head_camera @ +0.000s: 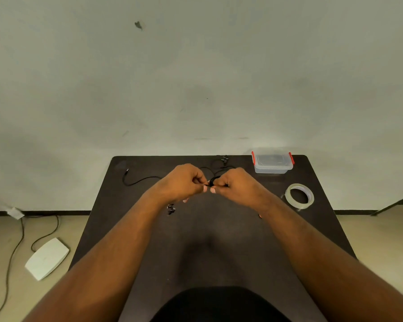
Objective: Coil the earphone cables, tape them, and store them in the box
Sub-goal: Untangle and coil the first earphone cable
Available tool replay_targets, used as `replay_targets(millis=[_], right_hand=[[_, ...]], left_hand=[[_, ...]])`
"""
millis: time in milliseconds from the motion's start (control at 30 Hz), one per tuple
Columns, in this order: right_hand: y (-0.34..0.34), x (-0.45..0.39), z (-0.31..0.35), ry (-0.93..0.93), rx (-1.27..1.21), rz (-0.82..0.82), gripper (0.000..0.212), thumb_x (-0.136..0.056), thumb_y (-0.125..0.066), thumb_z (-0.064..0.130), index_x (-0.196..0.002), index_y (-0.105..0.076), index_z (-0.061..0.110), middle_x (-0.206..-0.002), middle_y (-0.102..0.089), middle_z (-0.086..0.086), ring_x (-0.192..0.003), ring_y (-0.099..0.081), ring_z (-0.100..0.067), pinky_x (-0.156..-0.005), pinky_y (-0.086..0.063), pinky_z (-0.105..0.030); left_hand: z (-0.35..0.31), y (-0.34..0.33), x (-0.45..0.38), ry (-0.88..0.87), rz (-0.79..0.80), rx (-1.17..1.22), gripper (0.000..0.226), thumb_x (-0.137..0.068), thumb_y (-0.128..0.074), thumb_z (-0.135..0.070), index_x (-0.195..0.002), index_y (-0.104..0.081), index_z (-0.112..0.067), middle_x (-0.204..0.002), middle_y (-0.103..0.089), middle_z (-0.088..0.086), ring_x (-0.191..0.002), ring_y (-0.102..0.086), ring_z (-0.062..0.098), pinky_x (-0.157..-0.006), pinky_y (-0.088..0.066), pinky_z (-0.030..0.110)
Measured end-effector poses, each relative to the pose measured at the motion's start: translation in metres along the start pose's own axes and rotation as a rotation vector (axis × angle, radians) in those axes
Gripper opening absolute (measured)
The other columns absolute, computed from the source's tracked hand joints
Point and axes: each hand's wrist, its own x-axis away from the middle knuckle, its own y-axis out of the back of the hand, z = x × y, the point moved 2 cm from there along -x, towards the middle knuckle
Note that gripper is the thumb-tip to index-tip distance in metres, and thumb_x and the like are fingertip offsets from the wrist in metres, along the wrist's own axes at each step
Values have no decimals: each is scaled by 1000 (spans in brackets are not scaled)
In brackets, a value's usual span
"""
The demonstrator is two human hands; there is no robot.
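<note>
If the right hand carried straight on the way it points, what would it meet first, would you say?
The right hand points leftward, so it would meet the left hand first; they nearly touch around the black cable coil.

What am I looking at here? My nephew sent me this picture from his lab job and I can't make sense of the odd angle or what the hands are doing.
There is no machine here, only a person. The one picture comes from a camera worn on the head, looking forward and down, so the arms reach in from the bottom edge.

The left hand and right hand meet above a dark table. Together they pinch a black earphone cable, part of it wound into a small coil at the right hand.

On the table lie a second black cable at the far left, a clear plastic box with red clips and its lid on at the far right, and a roll of clear tape nearer the person. A white pedal sits on the floor to the left.
</note>
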Motion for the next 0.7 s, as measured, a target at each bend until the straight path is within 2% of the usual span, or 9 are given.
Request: replay_targets(millis=[67,133,200,233,267,400,500,600,700], right_hand=[[0,2,-2,-75,-91,48,48,-88,-66,19,-45,-45,14,-45,-37,7,-45,-29,-9,-51,-28,-24],[0,5,0,-185,-303,97,45,-86,-69,18,-42,-56,22,-46,-51,13,-47,-43,-9,-56,-39,-24],[0,8,4,-239,-589,150,24,-83,-72,14,-60,-74,22,-66,-70,1,-76,-69,-25,-77,-55,-33],[1,11,7,-250,-749,187,8,-81,-73,12,-75,-78,13,-79,-74,-10,-91,-70,-32,-85,-56,-38],[2,14,10,-252,-901,211,12,-80,-73,12,-88,-76,4,-90,-73,-18,-98,-68,-36,-86,-56,-41],[6,19,23,-145,-1391,237,33,-75,-75,17,-102,-71,-2,-99,-71,-23,-96,-69,-35,-79,-57,-45],[8,17,33,-46,-1568,187,34,-74,-77,19,-102,-72,1,-99,-73,-18,-94,-70,-30,-78,-58,-42],[9,13,36,12,-1655,92,33,-74,-76,18,-101,-72,1,-98,-73,-17,-95,-71,-29,-79,-57,-42],[16,9,34,72,-1738,-21,33,-69,-79,18,-98,-73,2,-99,-73,-17,-96,-70,-29,-81,-57,-41]], left_hand=[[-4,7,-2,-47,-47,-73,6,-81,-72,-16,-77,-71,-21,-73,-70,-5,-59,-59,-2,-61,-50,20],[-10,13,-4,-124,-37,-67,6,-81,-72,-14,-78,-72,-19,-78,-71,-4,-70,-63,0,-72,-53,23],[-15,17,-4,-200,-4,7,6,-83,-71,-12,-82,-72,-18,-83,-72,-5,-80,-66,4,-79,-53,21],[-16,18,-4,-231,0,82,7,-83,-70,-11,-84,-73,-17,-85,-73,-4,-83,-67,6,-79,-53,20],[-17,19,-3,-260,-10,184,6,-84,-71,-11,-86,-73,-16,-86,-73,-2,-84,-68,8,-79,-53,19],[-19,11,2,-283,-16,650,10,-85,-65,-22,-86,-75,-19,-86,-73,-1,-83,-66,12,-77,-53,23],[-19,-7,3,-232,-7,904,21,-91,-57,-13,-84,-75,-20,-83,-72,-2,-78,-67,9,-71,-54,22],[-16,-16,1,-181,-51,1002,32,-92,-48,8,-94,-72,-14,-86,-72,4,-80,-68,13,-71,-56,25],[-14,-22,3,-192,-70,879,22,-93,-51,2,-92,-70,-8,-75,-64,10,-66,-60,15,-68,-50,30]])
